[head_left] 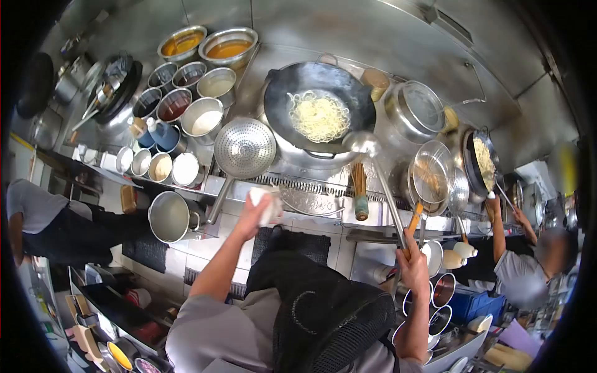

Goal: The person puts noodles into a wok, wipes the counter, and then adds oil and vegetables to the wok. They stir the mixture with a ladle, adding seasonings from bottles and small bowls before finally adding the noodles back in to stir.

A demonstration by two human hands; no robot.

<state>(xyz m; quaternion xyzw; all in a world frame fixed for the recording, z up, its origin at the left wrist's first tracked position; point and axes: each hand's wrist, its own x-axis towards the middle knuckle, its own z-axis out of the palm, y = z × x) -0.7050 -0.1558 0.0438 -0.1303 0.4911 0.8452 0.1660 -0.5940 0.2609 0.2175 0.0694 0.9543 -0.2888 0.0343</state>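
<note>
My left hand [250,219] is closed around a folded white cloth [270,210], in front of the stove's edge. On the right, my right hand [413,266] grips the long handle of a metal ladle [387,193]. The ladle's bowl overlaps the near right rim of a black wok [283,99] in this view. Pale noodles [319,117] lie in a loose heap in the wok. A perforated strainer [245,148] rests left of the wok, its handle pointing toward me. Between the wok and my right hand lies a bamboo brush [360,191].
Metal seasoning pots [174,104] and two bowls of orange liquid [228,48] stand at the left. Right of the wok are a large pot [418,109] and a wire strainer [430,177]. Another person [522,261] works at a second wok [476,163]; a person [46,217] stands left.
</note>
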